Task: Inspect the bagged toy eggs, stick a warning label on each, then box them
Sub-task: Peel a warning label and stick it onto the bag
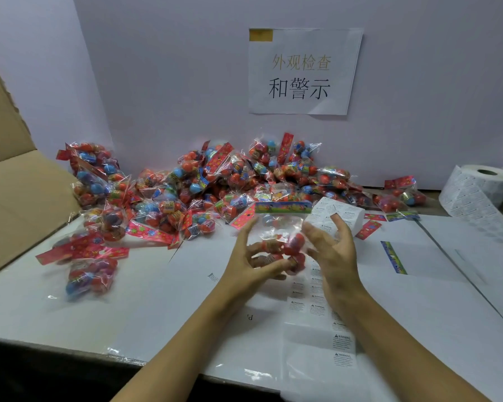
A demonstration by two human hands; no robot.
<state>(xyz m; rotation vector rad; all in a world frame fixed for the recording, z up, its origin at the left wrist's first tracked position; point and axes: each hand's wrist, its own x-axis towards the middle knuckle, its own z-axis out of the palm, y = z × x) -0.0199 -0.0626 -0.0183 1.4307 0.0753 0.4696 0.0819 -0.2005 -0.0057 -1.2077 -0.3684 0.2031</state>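
Head view: bag of toy eggs (280, 245) held above counter (157, 300) centre, left hand (249, 264) curled under it, right hand (330, 250) half open at 3 o'clock; best turned slowly, checking every side before labelling.

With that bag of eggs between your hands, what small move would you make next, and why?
Probably peel one warning label off the strip under the right hand and stick it on the bag, since the left hand already grips the bag and no label shows on it.
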